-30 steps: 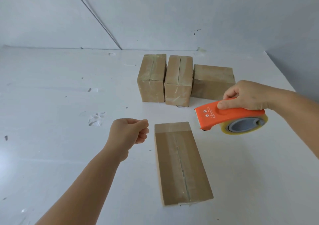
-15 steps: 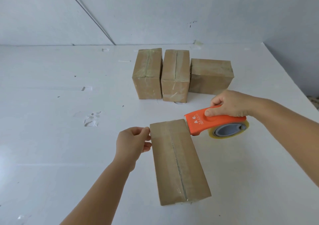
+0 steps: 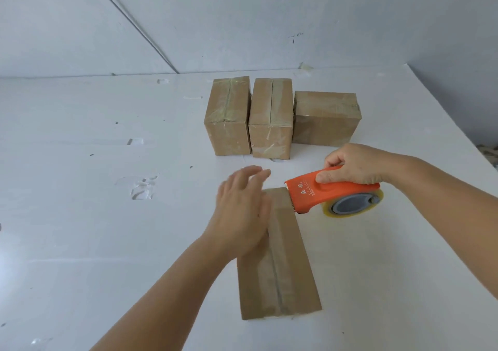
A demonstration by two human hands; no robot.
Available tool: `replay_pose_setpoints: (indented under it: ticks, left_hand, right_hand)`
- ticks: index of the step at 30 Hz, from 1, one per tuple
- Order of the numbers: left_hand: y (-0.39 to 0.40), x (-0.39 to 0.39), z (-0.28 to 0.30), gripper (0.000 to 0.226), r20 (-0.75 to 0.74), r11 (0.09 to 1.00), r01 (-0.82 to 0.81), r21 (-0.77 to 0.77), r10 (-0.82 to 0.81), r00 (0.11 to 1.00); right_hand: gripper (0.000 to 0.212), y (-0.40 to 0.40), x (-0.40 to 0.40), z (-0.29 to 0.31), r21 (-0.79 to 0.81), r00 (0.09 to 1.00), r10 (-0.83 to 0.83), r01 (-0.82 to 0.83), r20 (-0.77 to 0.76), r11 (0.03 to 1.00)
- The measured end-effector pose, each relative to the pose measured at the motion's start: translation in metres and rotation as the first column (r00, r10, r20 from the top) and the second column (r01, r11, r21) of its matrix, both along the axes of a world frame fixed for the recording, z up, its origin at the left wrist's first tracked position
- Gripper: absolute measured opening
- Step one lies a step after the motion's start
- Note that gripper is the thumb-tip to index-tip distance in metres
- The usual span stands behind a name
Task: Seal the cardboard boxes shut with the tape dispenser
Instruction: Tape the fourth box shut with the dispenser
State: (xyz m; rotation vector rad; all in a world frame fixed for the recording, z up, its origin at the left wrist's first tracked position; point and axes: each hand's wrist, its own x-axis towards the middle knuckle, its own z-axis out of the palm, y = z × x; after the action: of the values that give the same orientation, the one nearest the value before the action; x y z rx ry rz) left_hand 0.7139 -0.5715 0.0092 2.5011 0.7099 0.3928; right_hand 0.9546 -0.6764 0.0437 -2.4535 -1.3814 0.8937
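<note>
While the white tabletop point(image 3: 80, 216) carries four brown cardboard boxes in all, they fall into two groups. Item one: a long brown cardboard box point(image 3: 285, 269) lying flat near the person, its long axis running away from the viewer and leaning slightly left at the far end; a strip of clear tape runs along its centre seam. Items two to four: a row of three at the back, near the wall. The left upright taped box point(image 3: 229, 119) and the middle upright taped box point(image 3: 270, 120) stand just beside each other, top seams running front to back; the right low box point(image 3: 326, 120) sits beside them with its long axis across the view.

One orange plastic tape dispenser point(image 3: 323, 195), carrying one roll of clear tape point(image 3: 353, 205) on a grey hub, is held above the tabletop at the far right corner of the near box. Its long axis runs left to right, the serrated cutter end pointing left at the box's far edge, the roll to the right.

Two hands. The right hand point(image 3: 355, 166) grasps the dispenser handle from above, fingers curled round it. The left hand point(image 3: 239, 216), blurred, is released, fingers straight, over the far left part of the near box's top; contact cannot be told.

Scraps of clear tape point(image 3: 141, 189) lie stuck to the tabletop well to the left.
</note>
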Motion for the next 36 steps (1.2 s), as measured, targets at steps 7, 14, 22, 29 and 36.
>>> replay_pose_setpoints:
  ticks: [7,14,22,29,36]
  left_hand:
    - [-0.015,0.016,-0.016,0.073,-0.478,0.964,0.231,0.13,-0.143,0.867]
    - [-0.017,0.016,-0.017,0.067,-0.472,0.957,0.249,0.152,-0.151,0.869]
    - [-0.02,0.015,-0.012,0.041,-0.429,0.969,0.22,0.11,-0.153,0.89]
    - [-0.021,0.029,-0.005,0.032,-0.487,0.945,0.266,0.189,-0.145,0.861]
    - [-0.009,0.011,0.0,0.066,-0.094,0.956,0.283,-0.075,-0.289,0.953]
  right_hand:
    - [0.056,-0.019,0.006,0.005,-0.035,0.998,-0.015,0.013,-0.061,0.999]
    - [0.054,-0.037,0.012,0.02,-0.114,0.994,-0.044,0.056,0.101,0.992]
    - [0.025,0.0,-0.051,-0.008,-0.312,0.672,0.287,-0.086,0.683,0.946]
    - [0.042,-0.026,-0.06,-0.034,-0.014,0.792,-0.156,0.204,0.59,0.979]
    - [0.044,-0.054,-0.105,-0.083,0.088,0.852,-0.378,0.372,0.362,0.924]
